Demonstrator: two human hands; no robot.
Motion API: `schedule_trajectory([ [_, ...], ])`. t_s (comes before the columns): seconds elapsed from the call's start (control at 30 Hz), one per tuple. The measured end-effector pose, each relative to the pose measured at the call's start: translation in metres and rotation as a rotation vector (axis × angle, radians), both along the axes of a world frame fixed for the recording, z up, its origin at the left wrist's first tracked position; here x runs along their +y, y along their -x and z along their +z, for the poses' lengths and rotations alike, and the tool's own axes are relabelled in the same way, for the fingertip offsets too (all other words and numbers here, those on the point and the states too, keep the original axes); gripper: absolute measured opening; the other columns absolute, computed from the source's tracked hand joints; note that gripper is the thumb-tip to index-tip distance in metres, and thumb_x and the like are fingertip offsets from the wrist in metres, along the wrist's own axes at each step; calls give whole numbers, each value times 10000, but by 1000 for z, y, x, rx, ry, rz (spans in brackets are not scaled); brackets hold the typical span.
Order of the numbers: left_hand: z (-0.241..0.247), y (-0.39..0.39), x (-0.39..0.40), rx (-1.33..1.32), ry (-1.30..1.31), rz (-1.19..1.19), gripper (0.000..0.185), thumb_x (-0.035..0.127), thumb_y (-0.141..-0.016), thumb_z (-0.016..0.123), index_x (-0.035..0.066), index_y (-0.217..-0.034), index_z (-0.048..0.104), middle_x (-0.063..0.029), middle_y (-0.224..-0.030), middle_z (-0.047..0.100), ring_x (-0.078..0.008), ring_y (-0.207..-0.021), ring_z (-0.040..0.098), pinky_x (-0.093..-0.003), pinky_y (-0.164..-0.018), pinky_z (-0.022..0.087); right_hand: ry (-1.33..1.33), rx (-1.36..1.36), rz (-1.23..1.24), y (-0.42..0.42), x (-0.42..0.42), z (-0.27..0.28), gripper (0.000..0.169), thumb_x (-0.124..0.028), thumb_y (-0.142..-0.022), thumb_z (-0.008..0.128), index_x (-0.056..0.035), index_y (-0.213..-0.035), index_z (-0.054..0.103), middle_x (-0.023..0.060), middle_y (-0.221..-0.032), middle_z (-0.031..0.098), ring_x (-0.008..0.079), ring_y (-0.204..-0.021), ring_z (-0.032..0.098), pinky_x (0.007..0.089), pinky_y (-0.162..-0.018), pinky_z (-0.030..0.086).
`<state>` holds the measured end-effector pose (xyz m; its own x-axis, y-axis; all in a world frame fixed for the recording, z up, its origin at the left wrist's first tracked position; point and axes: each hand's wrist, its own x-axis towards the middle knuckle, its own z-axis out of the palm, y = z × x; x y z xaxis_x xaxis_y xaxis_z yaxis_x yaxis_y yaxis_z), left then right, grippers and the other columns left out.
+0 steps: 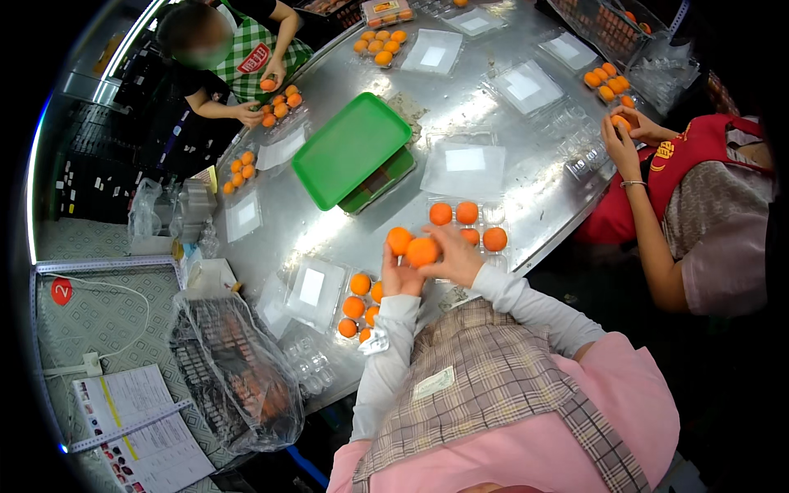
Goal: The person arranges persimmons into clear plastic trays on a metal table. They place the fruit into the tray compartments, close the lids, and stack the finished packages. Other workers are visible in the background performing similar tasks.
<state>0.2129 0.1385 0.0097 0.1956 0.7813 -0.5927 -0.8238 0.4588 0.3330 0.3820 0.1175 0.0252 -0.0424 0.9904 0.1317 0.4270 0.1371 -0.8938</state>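
Above the steel table (277, 228), my left hand (400, 274) holds an orange citrus fruit (400, 241) at its fingers. My right hand (455, 256) grips another orange fruit (423, 252) right beside it, close over the left palm. Just beyond my right hand, a clear plastic clamshell tray (495, 214) holds several fruits, with some hollows bare and its lid spread out behind, bearing a white label (465, 159). To the left, a second clear tray holds several fruits (354, 307), partly hidden by my left hand and sleeve. Its lid (315, 294) lies open with a white label.
Green plastic trays (351, 148) are stacked at mid-table. One co-worker (246, 68) at the upper left and another (666, 185) at the right handle fruit beside open clamshells. A plastic-lined crate (237, 376) stands at the lower left, near nested empty clamshells (308, 363).
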Motion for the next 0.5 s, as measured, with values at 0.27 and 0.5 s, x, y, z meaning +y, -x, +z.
schedule_trajectory([
  [0.27,37,208,-43,34,-221,450,421,308,-972,678,47,-1276,550,-156,-1132,617,-268,-989,630,-429,-875,571,115,-206,-200,-95,10,-32,437,-213,-791,775,-56,-1189,687,130,-1196,637,322,-1058,623,401,-931,521],
  [0.5,87,306,-46,314,-445,634,593,365,-798,865,74,-1221,567,-128,-1097,639,-305,-1022,632,-469,-881,572,89,-505,-85,-110,-23,-65,604,-142,-704,812,-42,-1274,643,190,-1318,575,393,-1211,523,466,-1071,427],
])
